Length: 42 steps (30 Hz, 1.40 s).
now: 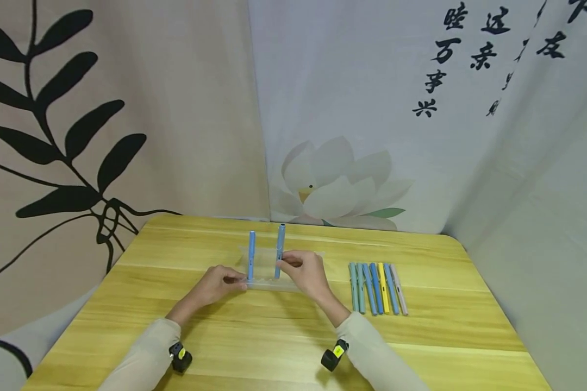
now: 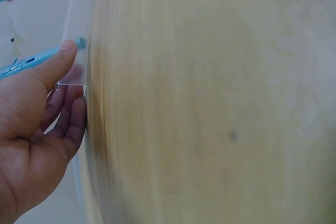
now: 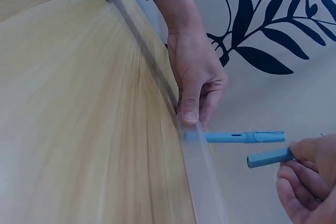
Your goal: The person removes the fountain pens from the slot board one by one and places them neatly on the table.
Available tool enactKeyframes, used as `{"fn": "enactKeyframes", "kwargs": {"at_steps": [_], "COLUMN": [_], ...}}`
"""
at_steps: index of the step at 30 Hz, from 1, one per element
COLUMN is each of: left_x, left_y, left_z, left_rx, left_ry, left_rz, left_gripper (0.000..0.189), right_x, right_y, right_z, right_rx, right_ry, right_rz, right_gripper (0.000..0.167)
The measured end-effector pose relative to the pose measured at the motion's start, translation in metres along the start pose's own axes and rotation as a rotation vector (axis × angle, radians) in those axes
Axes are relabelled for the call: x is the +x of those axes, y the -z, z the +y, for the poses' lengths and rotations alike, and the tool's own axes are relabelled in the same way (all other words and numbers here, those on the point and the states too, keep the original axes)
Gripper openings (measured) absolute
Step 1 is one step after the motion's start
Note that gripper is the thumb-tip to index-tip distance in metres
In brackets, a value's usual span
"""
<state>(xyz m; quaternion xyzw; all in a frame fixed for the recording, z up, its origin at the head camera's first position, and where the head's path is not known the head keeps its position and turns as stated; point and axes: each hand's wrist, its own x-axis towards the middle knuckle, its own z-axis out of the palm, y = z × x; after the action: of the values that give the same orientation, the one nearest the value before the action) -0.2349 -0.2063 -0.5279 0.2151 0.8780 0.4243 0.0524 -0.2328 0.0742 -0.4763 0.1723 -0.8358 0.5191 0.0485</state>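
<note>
A clear plastic pen stand (image 1: 269,285) sits near the middle of the table. At its left end my left hand (image 1: 220,285) pinches the edge, thumb on top and fingers below, as the left wrist view shows. Beside that thumb a light blue pen (image 1: 251,252) with a clip stands upright in the stand. My right hand (image 1: 307,273) pinches a second blue pen (image 1: 281,237) between thumb and fingers, nearly upright over the stand. In the right wrist view this held pen (image 3: 269,158) has its lower end apart from the stand's strip.
Several pens in green, blue, yellow and pale grey (image 1: 378,288) lie in a row on the wooden table (image 1: 225,347), right of my right hand. Behind the table's far edge hangs a printed curtain (image 1: 200,108). Each sleeve bears a black wrist device (image 1: 180,357).
</note>
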Motion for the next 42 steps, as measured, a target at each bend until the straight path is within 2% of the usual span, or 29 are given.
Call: {"fn": "enactKeyframes", "kwargs": {"at_steps": [19,28,42], "left_x": [0.000,0.000,0.000], "left_y": [0.001,0.002,0.000], "left_z": [0.000,0.001,-0.001], "left_rx": [0.002,0.008,-0.014], "left_ry": [0.025,0.023,0.018], "left_rz": [0.006,0.004,-0.001], "left_gripper": [0.029,0.031,0.029], "right_x": [-0.026,-0.033,-0.048], "right_y": [0.043,0.065,0.105], "right_z": [0.009,0.015,0.039], "right_rx": [0.027,0.010,-0.067], "right_ry": [-0.047,-0.103,-0.118], "right_rz": [0.099,0.129,0.179], "right_gripper": [0.021,0.023,0.027]}}
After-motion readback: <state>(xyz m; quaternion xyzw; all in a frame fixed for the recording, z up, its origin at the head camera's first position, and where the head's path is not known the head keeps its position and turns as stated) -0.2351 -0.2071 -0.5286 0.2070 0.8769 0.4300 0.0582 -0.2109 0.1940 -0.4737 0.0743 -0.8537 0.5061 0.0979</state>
